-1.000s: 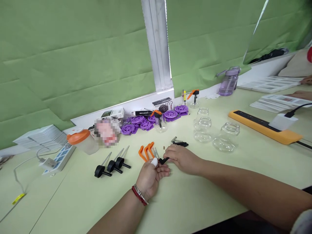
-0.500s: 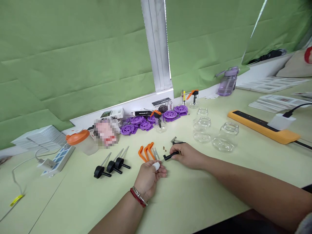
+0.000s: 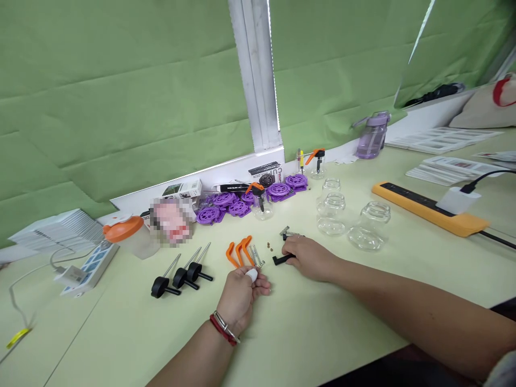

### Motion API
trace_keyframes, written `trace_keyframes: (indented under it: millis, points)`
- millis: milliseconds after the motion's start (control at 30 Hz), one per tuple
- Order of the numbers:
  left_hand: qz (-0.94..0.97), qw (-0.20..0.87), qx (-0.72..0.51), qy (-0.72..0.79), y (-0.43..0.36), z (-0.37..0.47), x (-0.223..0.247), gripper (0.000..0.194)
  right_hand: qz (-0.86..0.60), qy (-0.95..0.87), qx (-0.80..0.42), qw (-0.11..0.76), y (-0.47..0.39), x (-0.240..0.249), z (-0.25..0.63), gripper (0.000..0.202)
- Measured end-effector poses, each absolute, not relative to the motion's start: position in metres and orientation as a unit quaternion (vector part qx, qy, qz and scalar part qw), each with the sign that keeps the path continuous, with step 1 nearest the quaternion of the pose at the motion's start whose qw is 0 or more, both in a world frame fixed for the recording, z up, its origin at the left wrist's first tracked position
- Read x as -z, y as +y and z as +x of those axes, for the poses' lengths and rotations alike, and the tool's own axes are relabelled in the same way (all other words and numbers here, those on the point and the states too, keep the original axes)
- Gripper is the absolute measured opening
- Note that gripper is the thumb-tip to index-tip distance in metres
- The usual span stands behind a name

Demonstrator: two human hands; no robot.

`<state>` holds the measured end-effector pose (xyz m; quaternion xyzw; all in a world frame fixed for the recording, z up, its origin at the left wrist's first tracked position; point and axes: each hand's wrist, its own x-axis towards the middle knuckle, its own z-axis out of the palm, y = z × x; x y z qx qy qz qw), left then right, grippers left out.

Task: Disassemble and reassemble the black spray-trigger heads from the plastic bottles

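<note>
My left hand [image 3: 244, 290], with a white covering on one finger, pinches a small metal spring [image 3: 260, 263] just right of the orange levers [image 3: 244, 251]. In my right hand [image 3: 304, 258] is a black plastic part [image 3: 282, 259], its hooked end pointing left toward the spring and apart from it. Loose springs [image 3: 285, 231] lie just beyond my right fingers. Tiny brown pieces [image 3: 269, 246] rest between the levers and my right hand. Three black caps with metal rods [image 3: 182, 277] lie to the left.
Clear bottles [image 3: 368, 226] stand right of centre, near a yellow power strip [image 3: 431, 209]. Purple round parts [image 3: 237, 208] and an orange-topped bottle [image 3: 262, 207] line the back. An orange-lidded cup [image 3: 133, 236] and a white power strip [image 3: 91, 269] are at the left.
The spring in my left hand has come away from the black part in my right hand, leaving a gap between them. The view has shifted slightly.
</note>
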<state>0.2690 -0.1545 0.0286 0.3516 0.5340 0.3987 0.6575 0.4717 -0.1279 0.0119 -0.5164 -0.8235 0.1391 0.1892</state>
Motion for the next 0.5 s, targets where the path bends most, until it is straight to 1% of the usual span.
trace_keyframes:
  millis: [267, 500]
  points:
    - [0.454, 0.604, -0.340, 0.559, -0.155, 0.253, -0.028, 0.011, -0.481, -0.834, -0.106, 0.248, -0.123, -0.017, 0.457, 0.017]
    - [0.503, 0.587, -0.317, 0.549, -0.155, 0.249, -0.020, 0.009, -0.479, -0.849, -0.098, 0.200, -0.089, -0.032, 0.445, 0.020]
